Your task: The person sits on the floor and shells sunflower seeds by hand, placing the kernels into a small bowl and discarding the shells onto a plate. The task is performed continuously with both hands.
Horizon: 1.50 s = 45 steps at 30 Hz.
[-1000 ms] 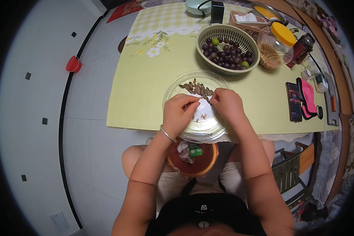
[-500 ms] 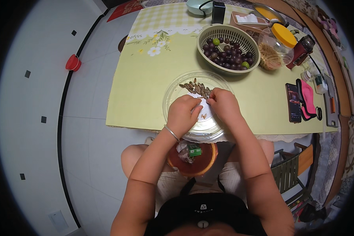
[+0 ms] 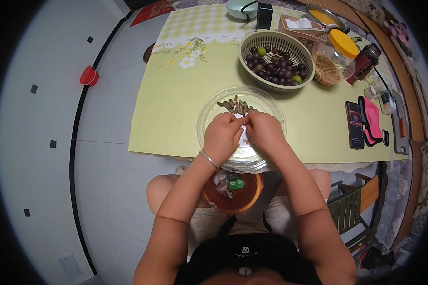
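A clear round plastic dish [image 3: 213, 105] sits on the yellow-green tablecloth near the table's front edge. A small pile of striped sunflower seeds [image 3: 234, 106] lies at the far side of the dish. My left hand [image 3: 222, 137] and my right hand [image 3: 265, 132] meet over the middle of the dish, fingertips pinched together on one small seed [image 3: 246, 121]. A thin bracelet circles my left wrist. What lies under my hands in the dish is hidden.
A woven basket [image 3: 277, 59] of dark grapes stands behind the dish. A yellow-lidded jar [image 3: 334, 58], a phone [image 3: 355, 124] and a pink object [image 3: 372, 122] lie to the right. An orange bowl [image 3: 234, 195] with wrappers rests on my lap. A red cup [image 3: 89, 76] is on the floor.
Both hands have shifted slightly toward the far side of the dish, closer to the seed pile, still pinched together.
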{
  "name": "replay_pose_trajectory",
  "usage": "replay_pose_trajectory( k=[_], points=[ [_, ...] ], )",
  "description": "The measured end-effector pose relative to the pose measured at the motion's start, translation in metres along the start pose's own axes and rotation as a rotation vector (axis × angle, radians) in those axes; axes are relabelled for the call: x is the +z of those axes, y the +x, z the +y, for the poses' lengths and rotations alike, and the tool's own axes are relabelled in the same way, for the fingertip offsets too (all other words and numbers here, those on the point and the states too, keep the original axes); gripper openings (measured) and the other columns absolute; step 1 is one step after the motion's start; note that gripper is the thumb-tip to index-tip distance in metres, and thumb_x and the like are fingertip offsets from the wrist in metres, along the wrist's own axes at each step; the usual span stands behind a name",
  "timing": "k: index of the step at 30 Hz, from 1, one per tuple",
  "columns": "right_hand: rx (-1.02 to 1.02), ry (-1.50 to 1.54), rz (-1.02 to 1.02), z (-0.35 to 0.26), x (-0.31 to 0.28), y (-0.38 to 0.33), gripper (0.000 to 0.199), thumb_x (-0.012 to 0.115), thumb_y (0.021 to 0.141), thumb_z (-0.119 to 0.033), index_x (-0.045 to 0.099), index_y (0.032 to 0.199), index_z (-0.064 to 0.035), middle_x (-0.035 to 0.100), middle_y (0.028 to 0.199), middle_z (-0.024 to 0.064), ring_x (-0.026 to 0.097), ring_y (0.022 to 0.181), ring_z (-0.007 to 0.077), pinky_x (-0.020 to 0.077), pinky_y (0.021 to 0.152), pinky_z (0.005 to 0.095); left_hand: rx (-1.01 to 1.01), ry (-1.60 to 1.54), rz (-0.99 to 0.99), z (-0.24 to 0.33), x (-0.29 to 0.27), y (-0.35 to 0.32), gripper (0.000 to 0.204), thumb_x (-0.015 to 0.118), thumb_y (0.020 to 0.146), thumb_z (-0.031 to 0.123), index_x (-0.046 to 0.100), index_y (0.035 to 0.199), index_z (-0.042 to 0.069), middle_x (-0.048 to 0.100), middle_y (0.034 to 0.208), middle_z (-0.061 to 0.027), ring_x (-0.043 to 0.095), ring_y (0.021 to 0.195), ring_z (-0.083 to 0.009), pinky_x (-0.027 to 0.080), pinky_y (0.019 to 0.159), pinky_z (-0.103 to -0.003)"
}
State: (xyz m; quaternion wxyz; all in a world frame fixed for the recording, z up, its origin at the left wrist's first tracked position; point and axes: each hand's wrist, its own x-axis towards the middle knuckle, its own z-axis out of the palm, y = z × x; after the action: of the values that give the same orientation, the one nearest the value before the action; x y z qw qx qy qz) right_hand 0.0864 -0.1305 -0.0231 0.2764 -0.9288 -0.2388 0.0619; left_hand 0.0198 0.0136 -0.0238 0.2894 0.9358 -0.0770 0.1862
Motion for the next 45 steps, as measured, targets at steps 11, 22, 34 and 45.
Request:
replay_pose_trajectory(
  k=[11,22,34,45],
  points=[
    [-0.124,0.122,0.061,-0.004,-0.004,-0.003,0.009,0.065,0.078,-0.011,0.062,0.085,-0.0051,0.066,0.077,0.0143,0.064,0.072,0.0337,0.0499,0.065,0.0427,-0.195,-0.333,0.015,-0.002,0.000,0.001,0.015,0.066,0.082,0.005,0.069,0.097,0.001,0.068,0.085,-0.0093,0.065,0.075,-0.0204,0.052,0.068,-0.031],
    [0.095,0.734,0.034,-0.013,-0.013,-0.007,0.009,0.065,0.081,-0.007,0.064,0.088,-0.0008,0.052,0.057,0.0016,0.047,0.051,0.0088,0.0394,0.048,0.0270,-0.510,-1.001,0.117,-0.004,-0.009,0.002,0.010,0.063,0.085,-0.006,0.065,0.095,-0.006,0.068,0.088,-0.0104,0.065,0.072,-0.0116,0.056,0.067,-0.022],
    [0.169,1.110,0.020,-0.017,0.001,-0.009,0.006,0.067,0.083,-0.007,0.064,0.083,-0.0014,0.055,0.062,-0.0053,0.045,0.055,0.0010,0.0360,0.048,0.0191,-0.232,-0.319,0.228,0.011,-0.015,-0.001,0.011,0.069,0.080,0.000,0.069,0.091,-0.001,0.070,0.079,-0.0091,0.067,0.069,-0.0150,0.054,0.064,-0.026],
    [0.114,1.068,0.117,-0.020,0.012,-0.015,0.004,0.064,0.081,-0.005,0.061,0.081,-0.0020,0.053,0.061,-0.0038,0.045,0.055,0.0032,0.0372,0.049,0.0211,0.099,-0.013,0.322,0.013,-0.014,-0.003,0.011,0.067,0.080,0.005,0.068,0.090,0.002,0.066,0.074,-0.0115,0.064,0.063,-0.0274,0.051,0.056,-0.036]
  ],
)
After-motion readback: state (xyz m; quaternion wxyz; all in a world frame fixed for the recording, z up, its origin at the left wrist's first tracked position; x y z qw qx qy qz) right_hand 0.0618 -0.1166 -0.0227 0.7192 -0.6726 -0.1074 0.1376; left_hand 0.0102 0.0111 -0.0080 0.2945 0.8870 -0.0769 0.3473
